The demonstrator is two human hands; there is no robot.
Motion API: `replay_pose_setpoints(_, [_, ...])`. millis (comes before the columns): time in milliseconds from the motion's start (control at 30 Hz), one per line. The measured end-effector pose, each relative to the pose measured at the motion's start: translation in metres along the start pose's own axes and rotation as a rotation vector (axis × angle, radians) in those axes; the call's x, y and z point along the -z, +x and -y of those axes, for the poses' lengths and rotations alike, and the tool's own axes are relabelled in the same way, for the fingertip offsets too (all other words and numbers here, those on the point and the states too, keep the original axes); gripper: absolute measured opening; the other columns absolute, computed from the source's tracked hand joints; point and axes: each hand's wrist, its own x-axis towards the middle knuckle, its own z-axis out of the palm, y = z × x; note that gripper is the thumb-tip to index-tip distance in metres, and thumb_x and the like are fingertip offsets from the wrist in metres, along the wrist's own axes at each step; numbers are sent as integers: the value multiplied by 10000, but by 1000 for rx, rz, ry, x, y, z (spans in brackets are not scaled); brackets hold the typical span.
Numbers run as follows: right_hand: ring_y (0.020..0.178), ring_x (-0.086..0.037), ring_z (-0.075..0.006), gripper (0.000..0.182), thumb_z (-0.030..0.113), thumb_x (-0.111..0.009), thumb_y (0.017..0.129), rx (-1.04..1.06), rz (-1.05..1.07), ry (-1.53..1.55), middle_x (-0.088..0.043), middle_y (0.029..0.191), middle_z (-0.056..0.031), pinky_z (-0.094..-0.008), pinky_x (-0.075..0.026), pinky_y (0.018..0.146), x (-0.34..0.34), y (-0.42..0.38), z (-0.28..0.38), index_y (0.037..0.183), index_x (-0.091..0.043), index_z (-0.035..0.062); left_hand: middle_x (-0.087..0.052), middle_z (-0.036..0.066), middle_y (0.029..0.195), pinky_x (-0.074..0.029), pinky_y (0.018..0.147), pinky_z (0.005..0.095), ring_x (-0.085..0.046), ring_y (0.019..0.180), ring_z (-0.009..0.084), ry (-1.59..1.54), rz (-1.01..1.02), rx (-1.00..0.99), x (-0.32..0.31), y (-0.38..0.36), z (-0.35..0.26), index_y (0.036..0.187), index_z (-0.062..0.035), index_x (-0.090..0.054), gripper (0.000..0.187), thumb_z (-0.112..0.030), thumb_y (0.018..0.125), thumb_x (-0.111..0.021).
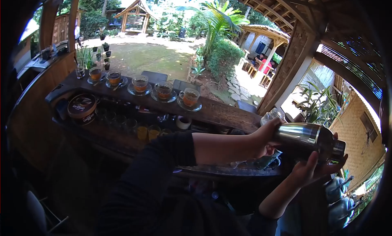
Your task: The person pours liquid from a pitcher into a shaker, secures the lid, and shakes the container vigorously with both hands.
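A metal cocktail shaker (300, 134) is held nearly sideways at the right, its narrow capped end pointing right and slightly down. My left hand (265, 138) wraps round the wide base end. Around the cap end, my right hand (312, 170) holds the shaker from below with its fingers spread along it. A clear glass jar (272, 114) stands on the counter just behind my left hand. Below that hand, a glass vessel (269, 160) sits on the lower counter, partly hidden by my arm.
Several glass cups of amber drink on saucers, one a cup (190, 98), line the wooden ledge (222, 113). A round brown tub (82, 108), empty glasses and two glasses of orange liquid (154, 132) stand on the lower shelf. Pans (339, 209) are at far right; people sit outside.
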Motion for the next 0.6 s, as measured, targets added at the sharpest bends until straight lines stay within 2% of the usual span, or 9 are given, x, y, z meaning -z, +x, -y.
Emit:
replay_pose_setpoints(67, [1211, -418, -310, 661, 261, -544, 860, 205, -92, 289, -397, 1314, -219, -439, -339, 1028, 17, -18, -21, 1384, -217, 25, -591, 43, 910, -397, 674, 343, -539, 836, 179, -24, 92, -71, -15, -10, 3, 1028, -135, -548, 469, -541, 798, -498])
replay_pose_setpoints(133, [1203, -425, -310, 698, 297, -573, 832, 160, -71, 287, -394, 1308, -218, -438, -352, 1018, 21, -28, -30, 1370, -224, 21, -582, 75, 981, -430, 839, 381, -555, 934, 214, 11, 346, -240, -31, -14, 6, 1085, -110, -529, 440, -470, 833, -512])
replay_pose_setpoints(233, [1178, -445, -309, 816, 404, -659, 748, 81, -3, 283, -386, 1292, -216, -437, -390, 989, 28, -31, -31, 1327, -244, 7, -579, 96, 1013, -428, 858, 372, -562, 975, 229, 123, 480, -312, -49, -19, 5, 1086, -105, -528, 426, -447, 832, -521])
replay_pose_setpoints(300, [1161, -458, -308, 899, 476, -717, 691, 37, 47, 286, -380, 1281, -215, -436, -416, 969, 34, -30, -32, 1298, -257, -3, -579, 101, 987, -430, 831, 374, -566, 898, 219, -82, 247, -231, -34, 12, 17, 1078, -99, -529, 444, -459, 820, -508])
replay_pose_setpoints(333, [1153, -464, -308, 941, 512, -745, 663, 15, 76, 291, -377, 1275, -214, -436, -428, 959, 37, -29, -34, 1284, -264, -7, -586, 94, 939, -425, 776, 357, -559, 832, 203, -49, 93, -43, -22, 23, 20, 1053, -103, -538, 450, -473, 801, -491])
replay_pose_setpoints(400, [1148, -455, -313, 1016, 449, -792, 617, -12, 57, 112, -350, 1287, -197, -434, -416, 963, 32, -20, -47, 1305, -187, 9, -597, 91, 962, -421, 729, 351, -563, 838, 203, -95, -184, 47, -1, 51, 44, 1048, -114, -547, 457, -482, 785, -478])
replay_pose_setpoints(467, [1155, -435, -312, 1061, 455, -795, 608, 130, -26, 199, -348, 1280, -189, -434, -389, 960, 50, -26, -54, 1334, -171, -2, -603, 75, 952, -420, 686, 339, -569, 851, 199, -67, -171, 86, -20, 43, 51, 1055, -133, -552, 432, -466, 789, -479])
replay_pose_setpoints(500, [1185, -416, -308, 911, 524, -661, 747, 284, 535, 87, -385, 1261, -206, -403, -351, 974, 125, -16, -123, 1337, -266, -47, -586, 71, 925, -433, 719, 356, -560, 850, 195, -88, -16, -6, -36, 35, 50, 1058, -139, -550, 418, -456, 789, -504])
replay_pose_setpoints(600, [1185, -417, -307, 922, 535, -653, 748, 290, 443, 1, -385, 1262, -207, -402, -353, 975, 125, -16, -119, 1341, -259, -49, -572, 91, 972, -418, 866, 387, -557, 911, 217, 107, 464, -260, -80, 7, 49, 1080, -98, -541, 406, -411, 822, -516])
